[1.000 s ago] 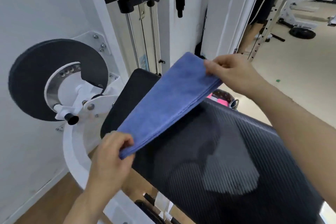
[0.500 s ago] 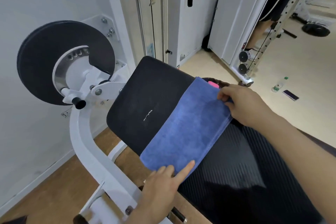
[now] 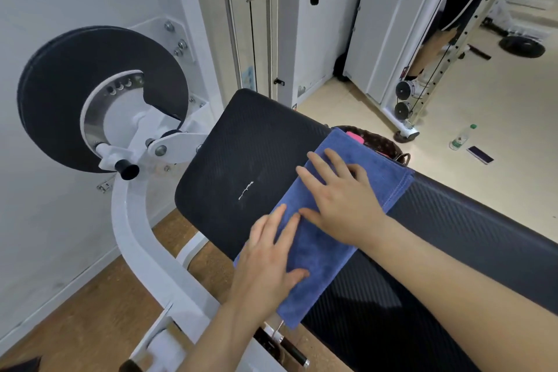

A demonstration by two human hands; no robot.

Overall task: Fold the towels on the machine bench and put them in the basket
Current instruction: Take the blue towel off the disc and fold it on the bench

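It is bright here. My right arm (image 3: pixel 453 296) makes a soft dark shadow on the bench (image 3: pixel 235 154). The bench's right edge shines a bit. Things lean and stretch near the sides.

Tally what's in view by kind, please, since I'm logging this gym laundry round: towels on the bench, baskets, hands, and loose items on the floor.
Towels on the bench: 1, the blue towel
Baskets: 1, the basket behind the bench
Hands: 2, the left hand and right hand, both flat on the towel
Bottles on the floor: 1, the bottle
Phone-like items on the floor: 1, the dark slab
Total: 6
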